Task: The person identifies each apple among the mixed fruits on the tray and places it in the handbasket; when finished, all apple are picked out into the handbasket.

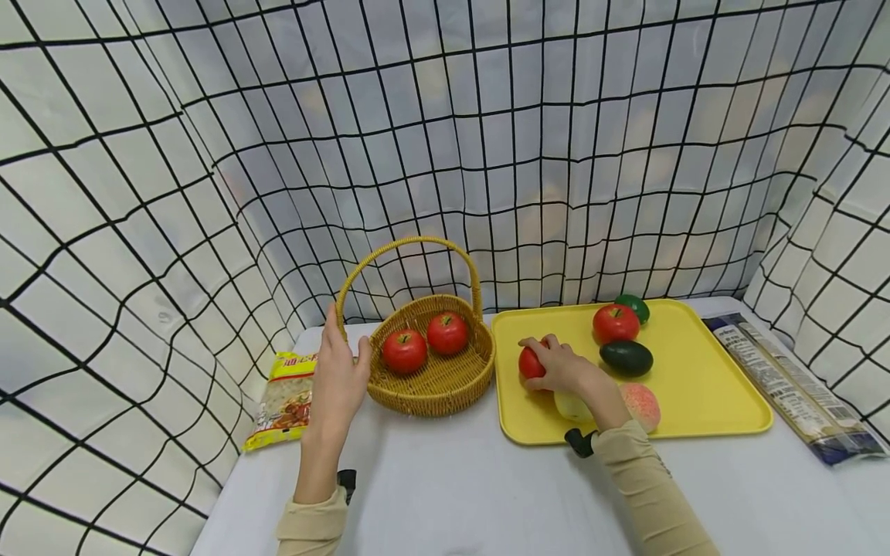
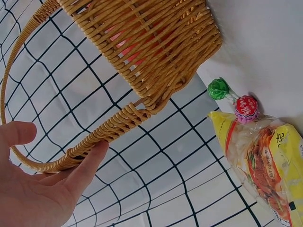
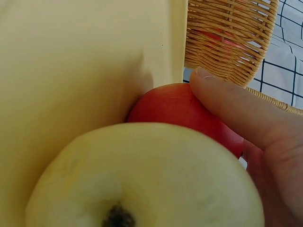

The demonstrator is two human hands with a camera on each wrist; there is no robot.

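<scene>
My left hand (image 1: pixel 338 378) is at the left side of a wicker basket (image 1: pixel 434 403), its fairly straight fingers against the upright handle (image 2: pixel 106 132) and its thumb held apart. Two red apples, a left one (image 1: pixel 405 352) and a right one (image 1: pixel 448 333), lie in the basket. Over the left end of a yellow tray (image 1: pixel 702 378), my right hand (image 1: pixel 562 367) grips another red apple (image 1: pixel 531 364) with thumb and fingers. A pale yellow-green apple (image 3: pixel 147 170) sits just in front of it, partly hidden by the right wrist in the head view.
Also on the tray are a red apple (image 1: pixel 616 323), a dark green avocado (image 1: pixel 626 357), a green fruit (image 1: pixel 633 308) and a peach (image 1: pixel 641 407). A yellow food bag (image 1: pixel 285 398) and lollipops (image 2: pixel 246 108) lie left; a long packet (image 1: pixel 793 386) lies right. Black netting (image 1: pixel 514 154) surrounds the table.
</scene>
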